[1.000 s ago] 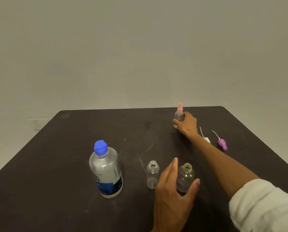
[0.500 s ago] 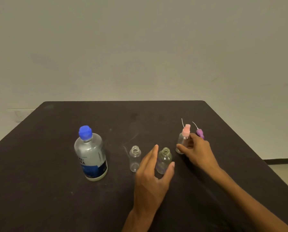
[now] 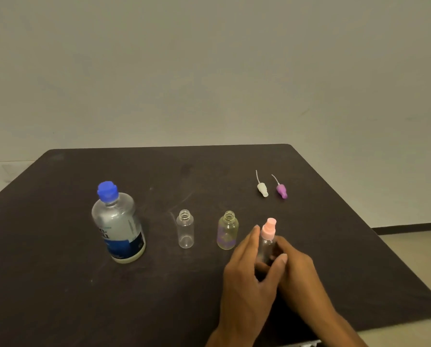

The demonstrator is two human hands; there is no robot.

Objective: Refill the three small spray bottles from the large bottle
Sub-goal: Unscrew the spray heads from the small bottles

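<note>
step: uncapping bottle 3 (image 3: 266, 249); my right hand (image 3: 297, 269) and left hand (image 3: 247, 269) clasp it | next: twist off pink cap (image 3: 269, 229); then open big bottle (image 3: 118, 226)

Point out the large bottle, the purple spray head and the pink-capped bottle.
large bottle (image 3: 119, 229): head view, clear body above the label.
purple spray head (image 3: 281, 190): head view, its purple collar.
pink-capped bottle (image 3: 268, 229): head view, pink cap.
</note>
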